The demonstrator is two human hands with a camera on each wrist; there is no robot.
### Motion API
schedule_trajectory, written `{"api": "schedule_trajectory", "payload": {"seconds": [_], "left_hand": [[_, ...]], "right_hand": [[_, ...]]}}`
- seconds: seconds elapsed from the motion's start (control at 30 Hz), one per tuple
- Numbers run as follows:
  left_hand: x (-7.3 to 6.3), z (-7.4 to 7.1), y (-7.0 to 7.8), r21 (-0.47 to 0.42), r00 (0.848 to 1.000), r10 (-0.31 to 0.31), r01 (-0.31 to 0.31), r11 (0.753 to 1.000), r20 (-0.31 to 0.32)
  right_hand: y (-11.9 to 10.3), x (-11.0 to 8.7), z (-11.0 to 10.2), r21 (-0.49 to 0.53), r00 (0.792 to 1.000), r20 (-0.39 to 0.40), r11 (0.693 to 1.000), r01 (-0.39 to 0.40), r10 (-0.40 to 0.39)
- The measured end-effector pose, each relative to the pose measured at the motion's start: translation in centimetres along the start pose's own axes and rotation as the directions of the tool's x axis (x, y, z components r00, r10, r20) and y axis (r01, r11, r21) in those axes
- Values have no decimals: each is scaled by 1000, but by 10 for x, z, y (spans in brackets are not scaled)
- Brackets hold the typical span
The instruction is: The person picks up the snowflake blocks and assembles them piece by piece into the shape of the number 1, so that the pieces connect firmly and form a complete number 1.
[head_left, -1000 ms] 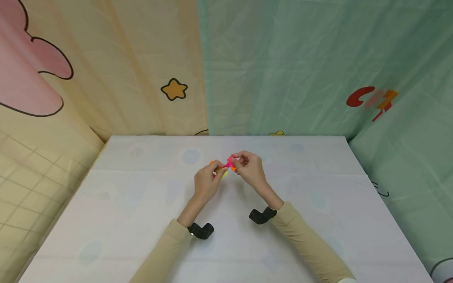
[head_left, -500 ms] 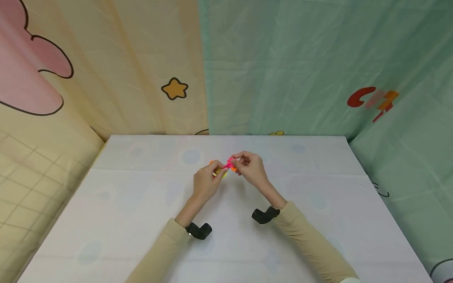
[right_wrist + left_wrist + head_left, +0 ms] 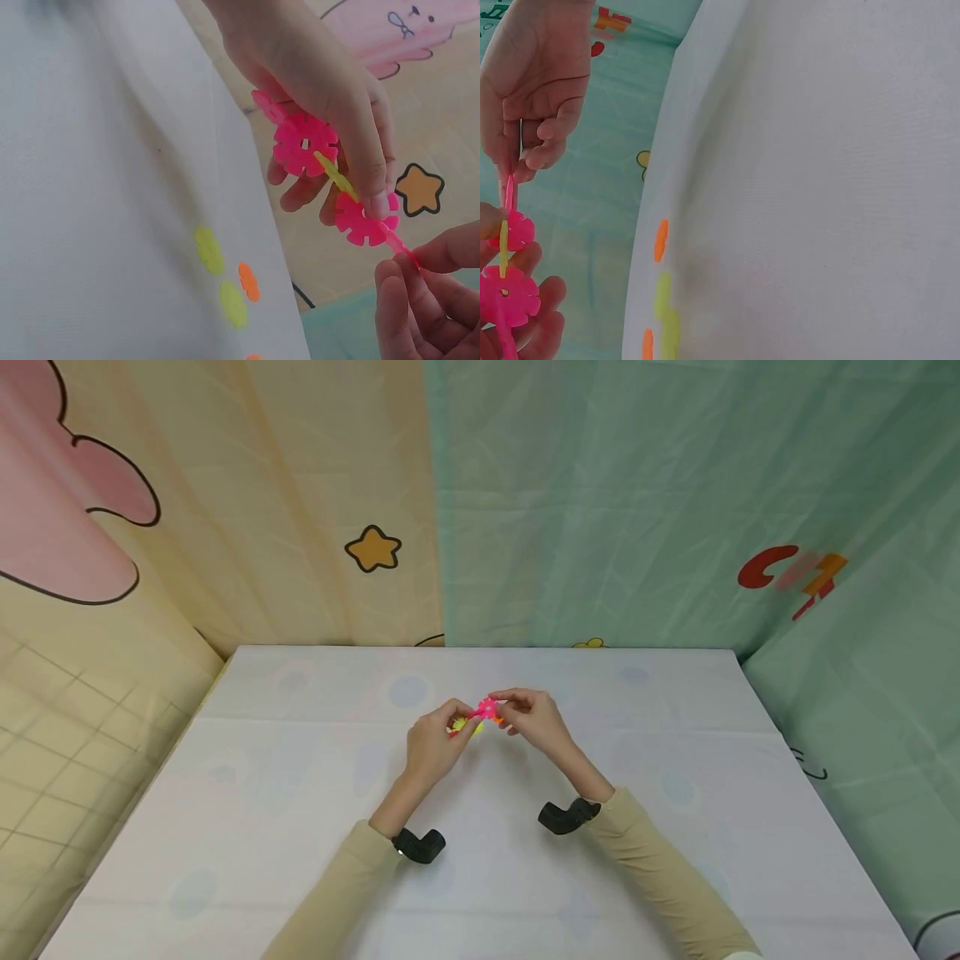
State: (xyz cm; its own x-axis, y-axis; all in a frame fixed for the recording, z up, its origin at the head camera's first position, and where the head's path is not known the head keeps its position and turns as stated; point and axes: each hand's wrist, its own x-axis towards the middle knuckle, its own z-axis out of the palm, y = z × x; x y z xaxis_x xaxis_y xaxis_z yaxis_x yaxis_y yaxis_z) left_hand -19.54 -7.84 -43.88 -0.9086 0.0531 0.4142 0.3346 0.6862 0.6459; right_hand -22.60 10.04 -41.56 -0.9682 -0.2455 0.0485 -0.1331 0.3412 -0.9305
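Note:
Over the far middle of the table, my left hand [image 3: 435,743] pinches a chain of interlocked plastic snowflake discs, notched round their rims. In the right wrist view a pink disc [image 3: 306,144] and a yellow disc [image 3: 336,177], seen nearly edge-on, lead to another pink disc [image 3: 360,223] under the left thumb. My right hand [image 3: 534,723] pinches a pink disc [image 3: 394,241] at the chain's end, set crosswise against that one. Its fingertips hide part of this end disc.
Loose discs lie on the white-covered table [image 3: 480,877] below the hands: yellow-green discs [image 3: 209,250] and orange discs [image 3: 249,282]. A patterned curtain [image 3: 600,510] hangs behind the table's far edge. Each wrist wears a black camera [image 3: 420,846].
My right hand has dropped slightly and its index finger lies straighter. The pink disc between the hands shows more of its face. An orange disc behind the left hand is now hidden.

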Motion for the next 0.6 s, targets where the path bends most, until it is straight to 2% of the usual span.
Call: {"api": "schedule_trajectory", "payload": {"seconds": [0.13,0.37,0.6], "left_hand": [[1,-1,-2,1,1000,9,-9,1000,1],[0,-3,-4,2,999,30,-30,1000,44],[1,-6,-8,44,997,54,-57,997,53]], "right_hand": [[0,0,2,15,1000,-1,1000,-13,13],[0,-1,5,34,1000,17,999,-23,23],[0,2,8,47,999,29,998,-45,44]]}}
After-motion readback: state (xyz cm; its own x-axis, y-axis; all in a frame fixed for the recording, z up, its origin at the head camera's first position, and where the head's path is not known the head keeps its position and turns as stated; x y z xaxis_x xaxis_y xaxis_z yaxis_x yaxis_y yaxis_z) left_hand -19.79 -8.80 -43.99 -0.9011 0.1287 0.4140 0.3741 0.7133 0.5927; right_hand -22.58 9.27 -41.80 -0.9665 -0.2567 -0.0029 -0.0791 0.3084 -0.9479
